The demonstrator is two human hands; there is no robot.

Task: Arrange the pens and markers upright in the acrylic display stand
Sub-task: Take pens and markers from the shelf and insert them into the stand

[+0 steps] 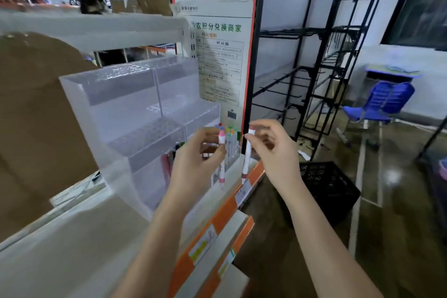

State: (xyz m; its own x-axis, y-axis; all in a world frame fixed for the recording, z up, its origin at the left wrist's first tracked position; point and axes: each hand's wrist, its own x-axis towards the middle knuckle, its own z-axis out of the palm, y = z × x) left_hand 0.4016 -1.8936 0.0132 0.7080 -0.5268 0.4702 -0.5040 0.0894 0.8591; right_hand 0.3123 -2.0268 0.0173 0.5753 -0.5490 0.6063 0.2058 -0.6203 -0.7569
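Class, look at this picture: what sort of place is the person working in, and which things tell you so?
Probably a small shop or stationery store. White shelving carries orange price-label strips, an acrylic display stand holds pens, and a printed shop poster hangs beside empty black racks.

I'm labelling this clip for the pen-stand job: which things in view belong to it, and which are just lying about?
Part of the job:
- acrylic display stand
- pink-capped pen, held by the left hand
- white pen, held by the right hand
- pens already standing in the stand

Just lying about:
- black crate
- blue chair
- black wire racks
- poster
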